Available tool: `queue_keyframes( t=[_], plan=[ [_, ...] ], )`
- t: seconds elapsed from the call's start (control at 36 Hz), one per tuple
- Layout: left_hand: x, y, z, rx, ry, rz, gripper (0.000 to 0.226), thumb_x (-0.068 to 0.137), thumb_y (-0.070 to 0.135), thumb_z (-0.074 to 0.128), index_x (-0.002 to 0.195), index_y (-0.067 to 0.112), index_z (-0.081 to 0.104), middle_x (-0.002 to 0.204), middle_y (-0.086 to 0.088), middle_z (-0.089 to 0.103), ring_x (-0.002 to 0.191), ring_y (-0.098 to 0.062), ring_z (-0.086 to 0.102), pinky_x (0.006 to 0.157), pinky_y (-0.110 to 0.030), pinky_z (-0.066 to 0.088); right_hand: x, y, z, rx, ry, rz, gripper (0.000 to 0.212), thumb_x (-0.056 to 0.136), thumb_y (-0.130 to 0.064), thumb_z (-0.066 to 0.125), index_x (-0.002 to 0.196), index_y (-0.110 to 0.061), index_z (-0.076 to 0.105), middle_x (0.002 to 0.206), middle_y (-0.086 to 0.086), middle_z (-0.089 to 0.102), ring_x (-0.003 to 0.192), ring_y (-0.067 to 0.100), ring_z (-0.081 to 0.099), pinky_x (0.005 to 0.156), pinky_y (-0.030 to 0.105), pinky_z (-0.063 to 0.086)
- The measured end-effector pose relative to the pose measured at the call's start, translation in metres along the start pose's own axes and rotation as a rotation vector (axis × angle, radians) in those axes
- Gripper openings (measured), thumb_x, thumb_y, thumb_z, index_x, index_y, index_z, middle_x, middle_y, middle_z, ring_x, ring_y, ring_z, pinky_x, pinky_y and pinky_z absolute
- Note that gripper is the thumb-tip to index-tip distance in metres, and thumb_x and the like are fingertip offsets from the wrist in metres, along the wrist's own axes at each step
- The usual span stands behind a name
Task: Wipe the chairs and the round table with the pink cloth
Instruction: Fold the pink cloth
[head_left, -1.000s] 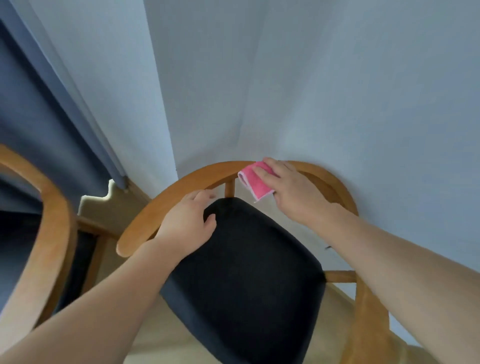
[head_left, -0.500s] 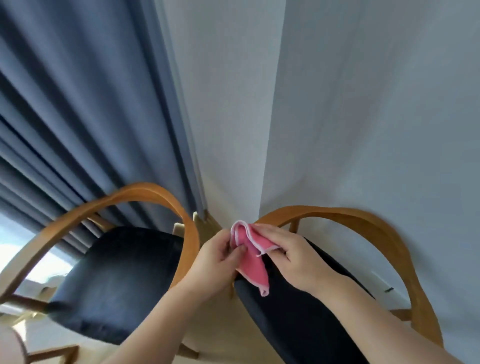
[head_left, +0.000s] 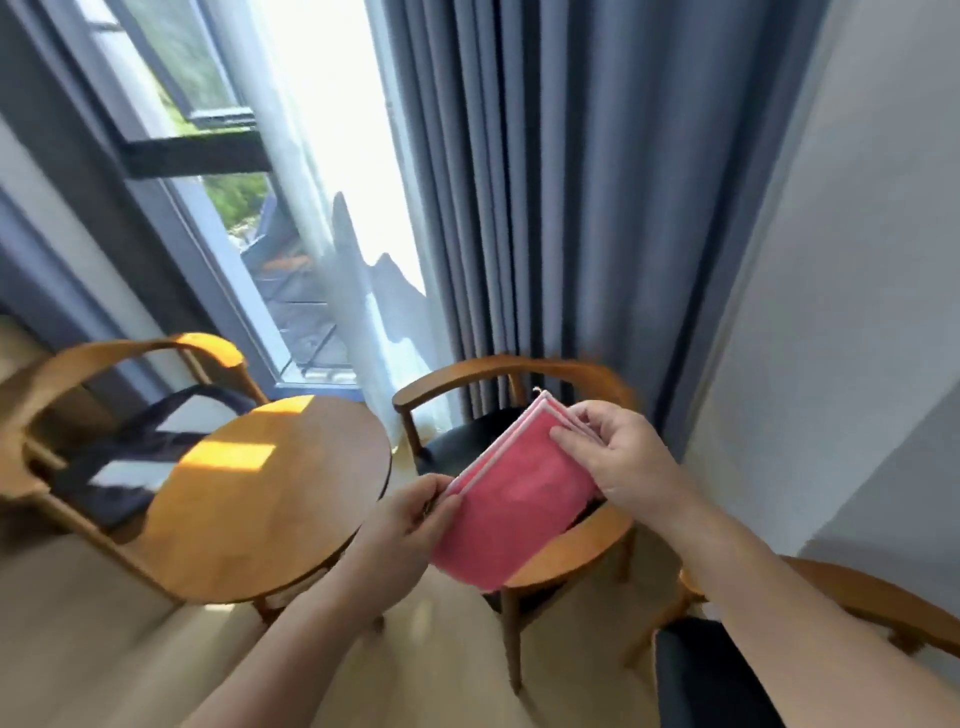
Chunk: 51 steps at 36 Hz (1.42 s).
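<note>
The pink cloth (head_left: 514, 493), folded flat with a white edge, is held in the air between both hands. My left hand (head_left: 410, 525) pinches its lower left corner. My right hand (head_left: 618, 457) pinches its upper right edge. Below and left stands the round wooden table (head_left: 260, 499), partly sunlit. Behind the cloth is a wooden chair (head_left: 519, 379) with a dark seat, half hidden by the cloth. Another chair (head_left: 130, 364) stands at the left, and a third chair (head_left: 883, 597) shows at the lower right.
Blue-grey curtains (head_left: 571, 182) and a sheer curtain hang behind the chairs, beside a bright window (head_left: 218, 197). A pale wall (head_left: 857, 260) runs along the right. Light wooden floor (head_left: 415, 665) lies between the table and the chairs.
The view has swung left from the corner chair to the table and window. The cloth left the chair's backrest, both hands took it, and it now lies spread flatter between them.
</note>
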<state>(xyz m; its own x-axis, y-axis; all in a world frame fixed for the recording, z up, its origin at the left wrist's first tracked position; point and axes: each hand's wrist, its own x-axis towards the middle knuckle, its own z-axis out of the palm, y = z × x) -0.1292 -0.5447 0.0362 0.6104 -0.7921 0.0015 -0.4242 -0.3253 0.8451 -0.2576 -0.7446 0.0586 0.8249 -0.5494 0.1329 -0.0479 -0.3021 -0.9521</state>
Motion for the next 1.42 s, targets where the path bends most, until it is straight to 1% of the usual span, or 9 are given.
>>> queue_keyframes(
  t=[0.19, 0.36, 0.47, 0.56, 0.67, 0.83, 0.97, 1.11, 1.42],
  plan=[
    [-0.098, -0.04, -0.076, -0.054, 0.28, -0.151, 0.032, 0.088, 0.047, 0.05, 0.091, 0.02, 0.067, 0.083, -0.011, 0.065, 0.076, -0.028, 0.059, 0.071, -0.047, 0.048, 0.013, -0.041, 0.112, -0.091, -0.263, -0.116, 0.026, 0.096, -0.033, 0.058, 0.086, -0.013, 0.069, 0.08, 0.015, 0.069, 0.075, 0.029, 0.066, 0.071, 0.052, 0.053],
    [-0.162, -0.073, -0.13, -0.047, 0.33, -0.26, 0.02, 0.095, 0.033, 0.05, 0.095, 0.023, 0.068, 0.091, -0.002, 0.069, 0.085, -0.015, 0.064, 0.081, -0.042, 0.051, 0.016, -0.088, 0.204, -0.199, -0.464, -0.3, 0.025, 0.097, -0.034, 0.056, 0.074, -0.028, 0.065, 0.064, -0.012, 0.06, 0.06, 0.003, 0.055, 0.059, 0.023, 0.042],
    [-0.192, -0.1, -0.165, -0.199, 0.362, -0.27, 0.018, 0.086, 0.036, 0.06, 0.103, 0.033, 0.065, 0.097, 0.002, 0.069, 0.093, -0.016, 0.066, 0.084, -0.038, 0.052, 0.019, -0.123, 0.272, -0.329, -0.557, -0.439, 0.034, 0.093, -0.057, 0.048, 0.078, -0.033, 0.066, 0.07, -0.004, 0.063, 0.067, 0.013, 0.061, 0.064, 0.04, 0.053],
    [-0.208, -0.125, -0.194, -0.31, 0.429, -0.265, 0.045, 0.076, 0.04, 0.073, 0.117, 0.03, 0.059, 0.106, -0.001, 0.069, 0.1, -0.019, 0.066, 0.087, -0.043, 0.053, 0.024, -0.137, 0.329, -0.455, -0.631, -0.496, 0.05, 0.082, -0.084, 0.031, 0.089, -0.047, 0.064, 0.073, -0.011, 0.065, 0.068, 0.01, 0.064, 0.063, 0.04, 0.057],
    [-0.23, -0.163, -0.242, -0.397, 0.553, -0.273, 0.046, 0.076, 0.033, 0.076, 0.118, 0.023, 0.06, 0.105, -0.003, 0.07, 0.097, -0.019, 0.067, 0.08, -0.034, 0.055, 0.02, -0.173, 0.406, -0.44, -0.775, -0.457, 0.026, 0.097, -0.046, 0.05, 0.076, -0.035, 0.062, 0.062, -0.011, 0.056, 0.058, -0.007, 0.055, 0.052, 0.007, 0.041],
    [-0.266, -0.219, -0.326, -0.399, 0.705, -0.315, 0.021, 0.076, 0.022, 0.069, 0.09, 0.008, 0.068, 0.076, 0.001, 0.067, 0.071, -0.009, 0.06, 0.064, -0.021, 0.047, 0.043, -0.191, 0.538, -0.463, -0.878, -0.234, 0.019, 0.093, -0.044, 0.058, 0.102, -0.028, 0.064, 0.085, -0.009, 0.059, 0.075, 0.008, 0.058, 0.056, 0.019, 0.044],
    [-0.287, -0.258, -0.39, -0.367, 0.893, -0.373, 0.02, 0.084, 0.005, 0.068, 0.1, 0.015, 0.062, 0.083, 0.001, 0.072, 0.076, -0.006, 0.065, 0.065, -0.015, 0.048, 0.057, -0.186, 0.635, -0.237, -1.086, 0.162, 0.07, 0.08, -0.022, 0.078, 0.14, -0.017, 0.044, 0.114, 0.008, 0.057, 0.102, 0.025, 0.061, 0.093, 0.041, 0.054],
    [-0.297, -0.308, -0.449, -0.332, 1.041, -0.437, 0.03, 0.083, 0.009, 0.07, 0.103, 0.022, 0.052, 0.084, 0.0, 0.072, 0.081, -0.012, 0.068, 0.067, -0.018, 0.049, 0.066, -0.176, 0.717, 0.029, -1.226, 0.414, 0.087, 0.075, 0.005, 0.075, 0.148, -0.016, 0.031, 0.121, 0.017, 0.05, 0.102, 0.03, 0.064, 0.083, 0.037, 0.057],
    [-0.273, -0.421, -0.581, -0.251, 1.255, -0.599, 0.038, 0.082, 0.021, 0.072, 0.107, 0.031, 0.047, 0.104, 0.002, 0.067, 0.092, -0.008, 0.066, 0.079, -0.025, 0.054, 0.128, -0.152, 0.904, 0.201, -1.32, 0.377, 0.079, 0.071, 0.015, 0.071, 0.138, -0.016, 0.045, 0.129, 0.014, 0.053, 0.105, 0.027, 0.067, 0.1, 0.048, 0.049]
  ],
)
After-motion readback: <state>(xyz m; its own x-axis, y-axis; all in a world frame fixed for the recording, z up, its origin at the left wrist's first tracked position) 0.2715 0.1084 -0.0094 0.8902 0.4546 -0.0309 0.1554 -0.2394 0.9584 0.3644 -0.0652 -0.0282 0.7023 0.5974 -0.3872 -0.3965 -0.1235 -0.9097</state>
